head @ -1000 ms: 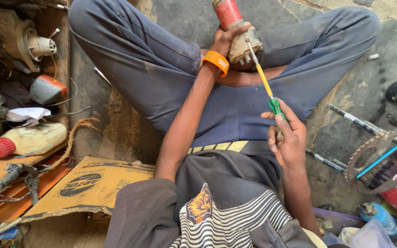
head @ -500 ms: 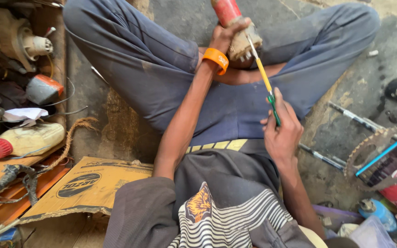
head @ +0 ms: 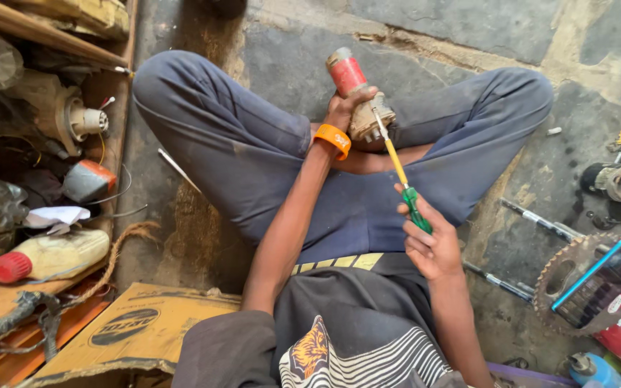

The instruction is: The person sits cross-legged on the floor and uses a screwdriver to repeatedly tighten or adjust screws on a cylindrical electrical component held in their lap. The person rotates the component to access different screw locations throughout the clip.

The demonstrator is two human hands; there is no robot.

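Note:
I sit cross-legged on a stone floor. My left hand [head: 348, 113], with an orange band on the wrist, grips a dirty cylindrical motor part [head: 359, 97] with a red end, held upright between my legs. My right hand [head: 431, 243] holds a screwdriver [head: 399, 171] by its green handle. Its yellow shaft slants up to the left, and the tip rests on the grimy lower half of the part.
A wooden crate [head: 44, 144] at left holds old parts, wires and a pale bottle with a red cap [head: 48, 256]. Flattened cardboard [head: 131, 327] lies at lower left. At right lie a toothed sprocket [head: 576, 273], a phone [head: 599, 282], metal rods [head: 540, 221] and other metal parts.
The view has tilted so the part, hands and legs sit lower in frame. My right hand has slid slightly down and right with the screwdriver, still against the part.

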